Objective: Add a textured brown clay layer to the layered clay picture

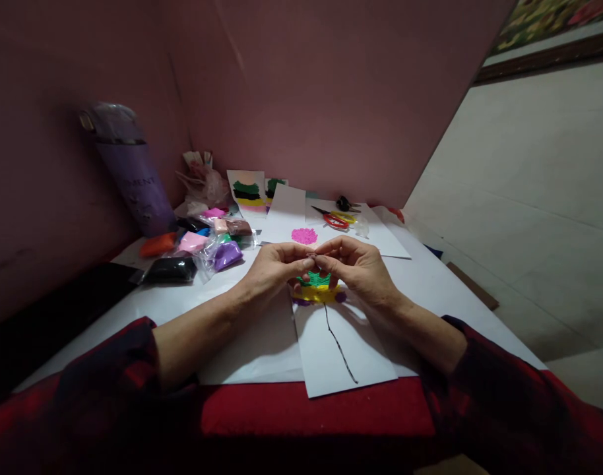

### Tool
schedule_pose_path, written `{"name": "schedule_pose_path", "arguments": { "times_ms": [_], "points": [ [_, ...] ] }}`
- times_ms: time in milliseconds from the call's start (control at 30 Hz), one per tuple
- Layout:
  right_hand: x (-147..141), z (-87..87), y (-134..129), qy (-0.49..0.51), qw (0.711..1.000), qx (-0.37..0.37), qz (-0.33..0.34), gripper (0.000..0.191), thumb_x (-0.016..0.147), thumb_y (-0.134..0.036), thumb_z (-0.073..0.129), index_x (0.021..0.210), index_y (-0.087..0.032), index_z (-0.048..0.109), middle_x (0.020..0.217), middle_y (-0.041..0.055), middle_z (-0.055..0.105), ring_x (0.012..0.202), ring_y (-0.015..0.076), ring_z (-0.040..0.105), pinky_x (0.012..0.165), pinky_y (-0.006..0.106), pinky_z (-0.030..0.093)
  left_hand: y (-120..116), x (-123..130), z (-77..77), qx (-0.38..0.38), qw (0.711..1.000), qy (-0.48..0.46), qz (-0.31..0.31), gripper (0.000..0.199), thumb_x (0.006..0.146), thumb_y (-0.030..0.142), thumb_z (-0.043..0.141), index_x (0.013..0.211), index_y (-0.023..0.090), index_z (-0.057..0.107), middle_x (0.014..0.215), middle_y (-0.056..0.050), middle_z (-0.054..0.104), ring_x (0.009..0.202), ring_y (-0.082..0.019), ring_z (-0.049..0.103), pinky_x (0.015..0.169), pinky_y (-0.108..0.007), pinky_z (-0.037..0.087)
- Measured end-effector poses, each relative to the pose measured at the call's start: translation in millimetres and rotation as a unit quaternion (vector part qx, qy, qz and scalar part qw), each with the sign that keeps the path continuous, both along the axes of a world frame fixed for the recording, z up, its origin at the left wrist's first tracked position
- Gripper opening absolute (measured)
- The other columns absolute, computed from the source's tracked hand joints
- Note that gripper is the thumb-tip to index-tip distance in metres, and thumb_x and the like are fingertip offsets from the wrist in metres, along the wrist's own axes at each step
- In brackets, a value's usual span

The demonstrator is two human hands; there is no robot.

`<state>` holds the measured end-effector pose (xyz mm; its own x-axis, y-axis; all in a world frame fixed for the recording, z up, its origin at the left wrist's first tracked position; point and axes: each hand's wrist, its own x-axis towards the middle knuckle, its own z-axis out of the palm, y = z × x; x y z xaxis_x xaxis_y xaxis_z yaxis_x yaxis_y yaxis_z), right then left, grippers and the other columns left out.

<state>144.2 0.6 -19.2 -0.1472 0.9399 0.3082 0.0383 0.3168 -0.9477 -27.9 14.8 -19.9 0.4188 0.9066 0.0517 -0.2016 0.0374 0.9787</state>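
Note:
My left hand [274, 267] and my right hand [358, 264] meet fingertip to fingertip, thumbs and forefingers pinched together. Between them is a tiny bit of something, too small to make out. Below the fingers lies a white card [336, 349] bearing textured bands of green clay [315, 280], yellow clay [317, 293] and purple clay [341, 297]. A thin dark wavy line [338, 346] runs down the card. Just beyond my fingertips is a round patch of bumpy pink clay [304, 235]; my hands hide the surface between it and the bands.
Several clear bags of coloured clay [192, 243] lie at the left, near a purple tumbler [136, 175]. Red-handled scissors [335, 221] rest on white paper [380, 241] at the back. A painted card [247, 193] leans by the wall. Red cloth [316, 409] covers the front edge.

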Motion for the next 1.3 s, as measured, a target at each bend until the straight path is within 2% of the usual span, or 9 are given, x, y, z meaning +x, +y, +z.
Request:
{"name": "schedule_pose_path", "arguments": {
  "times_ms": [200,367,500,633,733,833,933,1100,1300],
  "points": [
    [0,1.4,-1,-0.016,1.000,0.003,-0.008,0.021,0.072,-0.033,0.077,0.080,-0.016,0.067,0.064,-0.0001,0.064,0.055,0.0119,0.058,0.042,0.023,0.048,-3,1,4.6,0.027,0.998,0.043,0.024,0.030,0.067,0.035,0.082,0.082,0.011,0.071,0.069,-0.003,0.065,0.055,-0.010,0.057,0.047,-0.020,0.044],
    [-1,2.5,-2,-0.013,0.999,-0.004,-0.031,0.016,0.071,-0.030,0.075,0.075,-0.017,0.066,0.063,-0.0007,0.064,0.051,0.0104,0.055,0.043,0.024,0.047,-3,6,7.3,0.036,0.997,0.057,0.042,0.016,0.074,0.024,0.075,0.077,0.011,0.066,0.063,-0.001,0.062,0.050,-0.010,0.054,0.041,-0.020,0.044],
    [1,3.3,1,-0.009,0.997,-0.006,-0.078,0.012,0.071,-0.026,0.072,0.071,-0.017,0.064,0.059,-0.0028,0.059,0.048,0.0093,0.053,0.043,0.024,0.047,-3,8,10.3,0.022,0.990,0.061,0.123,0.011,0.082,0.013,0.063,0.071,0.011,0.061,0.061,-0.002,0.061,0.046,-0.008,0.050,0.040,-0.018,0.042],
    [5,0.5,6,0.022,0.994,-0.010,-0.110,0.016,0.072,-0.030,0.073,0.072,-0.017,0.063,0.059,-0.0031,0.058,0.052,0.0107,0.055,0.042,0.023,0.049,-4,6,10.9,0.005,0.983,0.014,0.182,0.015,0.082,0.018,0.066,0.070,0.011,0.062,0.063,-0.002,0.061,0.048,-0.006,0.049,0.041,-0.016,0.037],
    [5,-2.0,7,0.022,0.996,-0.019,-0.084,0.027,0.071,-0.040,0.078,0.077,-0.016,0.065,0.063,-0.0017,0.061,0.056,0.0120,0.059,0.043,0.023,0.050,-4,4,8.6,-0.015,0.989,-0.017,0.147,0.016,0.076,0.023,0.074,0.081,0.010,0.067,0.069,-0.003,0.064,0.050,-0.006,0.050,0.042,-0.016,0.038],
    [2,-1.9,4,0.014,0.999,-0.028,-0.026,0.034,0.068,-0.045,0.081,0.082,-0.016,0.068,0.066,-0.0004,0.064,0.059,0.0125,0.061,0.045,0.022,0.050,-4,4,5.3,-0.026,0.995,-0.020,0.098,0.033,0.066,0.027,0.084,0.091,0.010,0.069,0.072,-0.003,0.065,0.052,-0.008,0.053,0.043,-0.018,0.041],
    [-1,-0.6,1,0.018,0.999,-0.035,0.014,0.035,0.066,-0.043,0.084,0.083,-0.017,0.069,0.066,-0.0007,0.066,0.057,0.0113,0.060,0.048,0.023,0.050,-3,4,3.2,-0.029,0.997,-0.001,0.067,0.035,0.063,0.029,0.086,0.086,0.009,0.069,0.069,-0.003,0.064,0.052,-0.009,0.055,0.044,-0.019,0.043],
    [-2,-0.7,0,0.035,0.998,-0.035,0.024,0.032,0.064,-0.037,0.086,0.082,-0.017,0.068,0.069,0.0002,0.068,0.063,0.0131,0.064,0.051,0.024,0.051,-3,4,3.3,-0.030,0.997,0.009,0.070,0.030,0.066,0.027,0.084,0.084,0.010,0.068,0.064,-0.002,0.063,0.050,-0.009,0.055,0.043,-0.019,0.044],
    [1,-4.7,3,-0.005,1.000,-0.022,-0.003,0.029,0.068,-0.038,0.083,0.081,-0.018,0.068,0.066,0.0006,0.067,0.056,0.0120,0.060,0.045,0.023,0.047,-1,4,1.9,-0.029,0.998,0.037,0.040,0.027,0.065,0.030,0.084,0.072,0.010,0.067,0.059,-0.003,0.063,0.045,-0.008,0.054,0.043,-0.020,0.044]
  ]
}}
